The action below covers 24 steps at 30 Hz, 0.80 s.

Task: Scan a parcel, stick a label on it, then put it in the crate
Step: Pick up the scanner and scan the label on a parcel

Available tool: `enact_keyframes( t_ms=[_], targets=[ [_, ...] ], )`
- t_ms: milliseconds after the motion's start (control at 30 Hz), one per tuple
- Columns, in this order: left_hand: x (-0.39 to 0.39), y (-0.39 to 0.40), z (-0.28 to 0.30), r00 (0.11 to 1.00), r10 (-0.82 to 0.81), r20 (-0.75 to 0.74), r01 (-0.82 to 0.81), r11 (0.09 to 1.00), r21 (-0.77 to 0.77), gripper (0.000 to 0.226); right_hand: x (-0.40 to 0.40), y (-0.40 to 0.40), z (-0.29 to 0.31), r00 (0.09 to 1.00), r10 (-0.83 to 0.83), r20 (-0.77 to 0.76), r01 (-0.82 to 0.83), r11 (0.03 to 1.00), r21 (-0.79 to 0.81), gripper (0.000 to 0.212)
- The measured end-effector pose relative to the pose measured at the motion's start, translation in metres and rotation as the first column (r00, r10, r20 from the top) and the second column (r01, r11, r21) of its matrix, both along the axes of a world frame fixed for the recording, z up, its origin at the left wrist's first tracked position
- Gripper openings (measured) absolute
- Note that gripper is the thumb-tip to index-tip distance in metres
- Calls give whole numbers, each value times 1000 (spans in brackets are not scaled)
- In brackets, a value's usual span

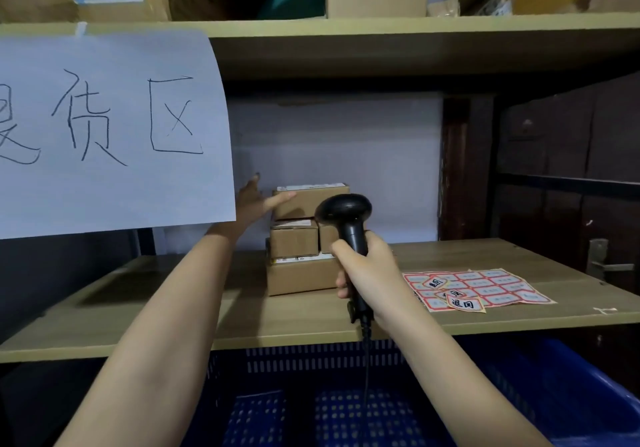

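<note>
My left hand reaches the top parcel while my right hand holds the scanner just in front of it.

The top parcel point(311, 199) lies on the highest level of the small stack of boxes point(299, 261), with its long axis running left to right. My left hand point(254, 201) is spread open, fingertips touching the left end of this parcel, so it is the nearer hand. My right hand point(367, 273) is wrapped tight around the scanner point(346, 218), its head just right of and in front of the parcel. The label sheet point(485, 287) lies right of the stack, and the blue crate point(519, 377) waits below.
</note>
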State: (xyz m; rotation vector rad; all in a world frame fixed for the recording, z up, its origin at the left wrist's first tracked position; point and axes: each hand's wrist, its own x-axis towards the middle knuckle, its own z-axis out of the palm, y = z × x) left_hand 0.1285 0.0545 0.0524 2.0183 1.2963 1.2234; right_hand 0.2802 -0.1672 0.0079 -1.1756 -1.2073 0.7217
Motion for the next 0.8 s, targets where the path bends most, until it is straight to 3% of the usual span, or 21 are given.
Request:
enact_keyframes(
  t_ms=[233, 267, 367, 533, 600, 667, 800],
  targets=[
    [3, 6, -1, 998, -66, -15, 63, 992, -111, 121, 2, 7, 2, 999, 45, -23, -45, 999, -20, 11],
    [6, -1, 2, 998, -68, -11, 67, 990, -124, 116, 2, 8, 2, 998, 52, -28, -52, 998, -17, 11],
    [10, 0, 4, 996, -90, 18, 92, 988, -125, 64, 3, 11, 1, 996, 81, -43, -81, 997, -2, 9],
    [4, 14, 0, 982, -142, 122, 161, 973, -164, 110, 11, 16, 1, 973, 154, -174, -159, 987, -15, 10],
    [4, 20, 0, 984, -140, 109, 160, 966, -201, 92, 13, 16, 1, 960, 167, -224, -179, 983, -32, 7],
    [7, 23, 3, 978, -186, 99, 202, 959, -197, 52, 15, 16, 0, 942, 188, -277, -207, 978, -39, 7],
    [13, 15, 7, 985, -150, 90, 159, 981, -108, 49, 17, 16, 0, 945, 175, -276, -194, 980, -44, 7]
  ],
)
